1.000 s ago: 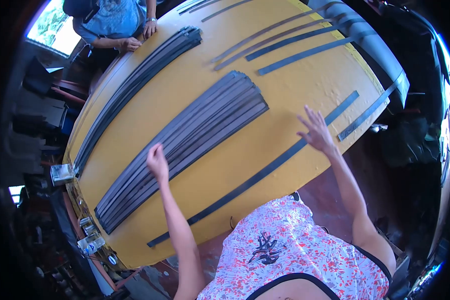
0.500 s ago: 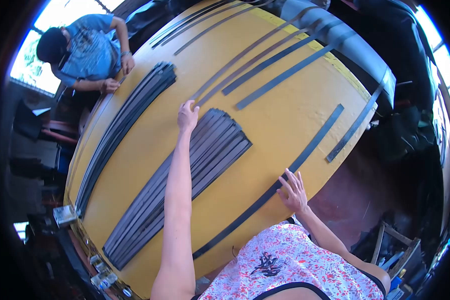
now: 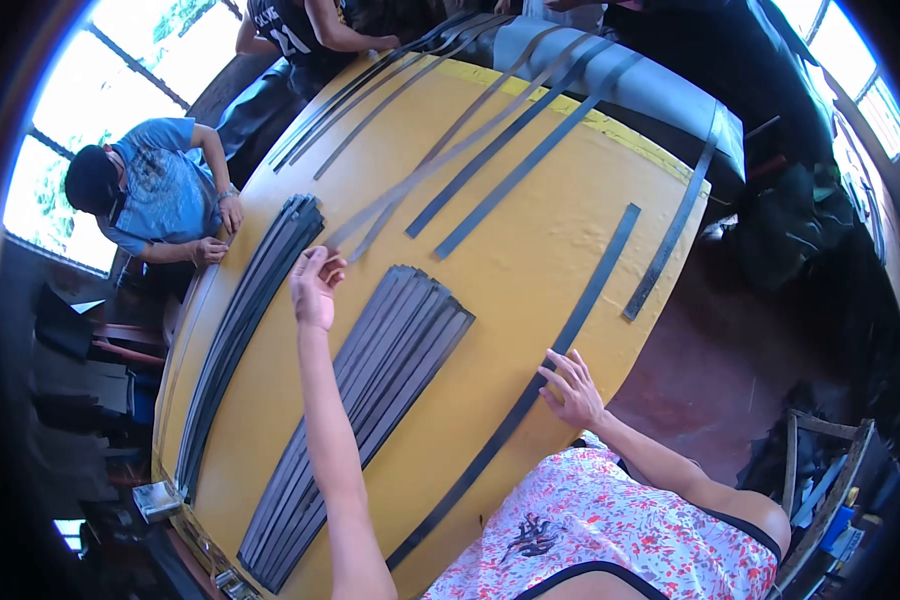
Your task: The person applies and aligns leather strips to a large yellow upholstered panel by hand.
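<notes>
My left hand (image 3: 316,290) is raised over the yellow table, fingers pinched at the near end of a long grey strip (image 3: 410,185). This strip slants across another brown-grey strip (image 3: 448,147) lying beneath it. Below my left hand is a fanned bundle of grey strips (image 3: 370,400). Fingers spread, my right hand (image 3: 573,391) rests at the edge of a single dark strip (image 3: 505,440) that lies lengthwise near my side of the table.
A darker strip bundle (image 3: 245,330) lies farther left on the yellow table (image 3: 540,270). A person in a blue shirt (image 3: 165,185) works at the far edge; another in a black top (image 3: 290,30) stands behind. Strips hang over a grey roll (image 3: 660,100). A wooden frame (image 3: 820,480) stands at right.
My left hand has moved left, drawing the strip's near end with it across the neighbouring strip. My right hand stays by the dark strip. The view has shifted, showing the person in black.
</notes>
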A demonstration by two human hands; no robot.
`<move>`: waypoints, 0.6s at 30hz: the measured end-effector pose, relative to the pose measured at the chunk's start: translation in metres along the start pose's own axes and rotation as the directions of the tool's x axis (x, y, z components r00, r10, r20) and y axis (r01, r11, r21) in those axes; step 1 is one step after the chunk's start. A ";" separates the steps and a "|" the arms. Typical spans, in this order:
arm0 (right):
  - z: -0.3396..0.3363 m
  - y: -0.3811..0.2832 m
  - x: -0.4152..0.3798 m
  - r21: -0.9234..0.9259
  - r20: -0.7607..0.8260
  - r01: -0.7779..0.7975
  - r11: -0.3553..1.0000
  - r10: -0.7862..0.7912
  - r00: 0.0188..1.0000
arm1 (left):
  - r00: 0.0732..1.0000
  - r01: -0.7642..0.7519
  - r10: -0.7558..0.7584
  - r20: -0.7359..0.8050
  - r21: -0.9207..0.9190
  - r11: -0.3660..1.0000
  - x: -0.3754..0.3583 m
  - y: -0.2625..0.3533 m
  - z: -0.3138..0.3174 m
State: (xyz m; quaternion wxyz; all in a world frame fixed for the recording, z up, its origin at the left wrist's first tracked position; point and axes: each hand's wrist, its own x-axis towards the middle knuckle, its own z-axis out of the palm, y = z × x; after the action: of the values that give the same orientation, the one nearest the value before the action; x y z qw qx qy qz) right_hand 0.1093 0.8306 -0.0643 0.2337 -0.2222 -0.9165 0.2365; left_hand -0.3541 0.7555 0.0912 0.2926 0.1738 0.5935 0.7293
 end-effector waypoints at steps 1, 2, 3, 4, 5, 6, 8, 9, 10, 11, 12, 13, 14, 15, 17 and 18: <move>-0.001 0.002 0.002 -0.002 -0.012 0.004 1.000 -0.004 1.000 | 0.997 -0.056 0.064 0.052 -0.137 0.989 -0.014 0.022 0.012; -0.001 0.004 0.006 -0.002 -0.070 0.018 1.000 -0.018 0.997 | 0.991 -0.108 0.119 0.062 -0.161 0.981 -0.029 0.040 0.021; -0.002 0.006 0.012 -0.002 -0.128 0.031 1.000 -0.031 0.991 | 0.984 -0.151 0.166 0.065 -0.190 0.970 -0.046 0.056 0.029; -0.007 0.005 0.026 -0.001 -0.140 0.037 0.999 -0.037 0.989 | 0.975 -0.194 0.213 0.067 -0.219 0.956 -0.064 0.069 0.038; -0.009 0.003 0.046 0.115 -0.185 0.045 0.992 -0.023 0.983 | 0.973 -0.202 0.221 0.070 -0.214 0.956 -0.083 0.079 0.046; -0.014 -0.002 0.069 0.230 -0.228 0.057 0.971 -0.003 0.974 | 0.957 -0.262 0.282 0.063 -0.218 0.940 -0.102 0.088 0.054; -0.046 -0.037 0.130 0.152 -0.345 0.201 0.968 -0.139 0.928 | 0.936 -0.326 0.347 0.065 -0.216 0.920 -0.138 0.103 0.065; -0.066 -0.059 0.157 0.161 -0.369 0.242 0.957 -0.169 0.914 | 0.913 -0.381 0.401 0.071 -0.200 0.903 -0.156 0.109 0.070; -0.085 -0.081 0.181 0.167 -0.394 0.283 0.944 -0.200 0.897 | 0.888 -0.434 0.454 0.079 -0.185 0.882 -0.172 0.113 0.070; -0.097 -0.098 0.200 0.201 -0.382 0.356 0.913 -0.262 0.886 | 0.865 -0.477 0.491 0.100 -0.136 0.868 -0.186 0.114 0.062; -0.106 -0.114 0.214 0.238 -0.372 0.430 0.871 -0.328 0.869 | 0.825 -0.538 0.546 0.147 -0.091 0.838 -0.202 0.121 0.058; -0.112 -0.129 0.222 0.246 -0.381 0.443 0.862 -0.334 0.862 | 0.787 -0.590 0.596 0.160 -0.084 0.803 -0.218 0.128 0.056; -0.117 -0.143 0.226 0.247 -0.314 0.546 0.801 -0.467 0.827 | 0.749 -0.639 0.641 0.171 -0.075 0.766 -0.234 0.134 0.054; -0.119 -0.158 0.226 0.255 -0.242 0.638 0.727 -0.591 0.770 | 0.746 -0.645 0.645 0.163 -0.060 0.762 -0.249 0.140 0.049; -0.130 -0.193 0.221 0.341 -0.178 0.684 0.645 -0.670 0.721 | 0.666 -0.732 0.745 0.049 -0.151 0.664 -0.274 0.146 0.037; -0.135 -0.208 0.216 0.420 -0.118 0.706 0.570 -0.737 0.665 | 0.660 -0.748 0.751 -0.022 -0.117 0.654 -0.282 0.147 0.021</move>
State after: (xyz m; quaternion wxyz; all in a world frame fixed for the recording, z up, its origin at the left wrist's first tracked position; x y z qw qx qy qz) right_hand -0.0517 0.8229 0.2231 0.3203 0.2370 -0.8578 0.3247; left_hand -0.1569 0.5746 0.2645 -0.0162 0.3958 0.4218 0.8156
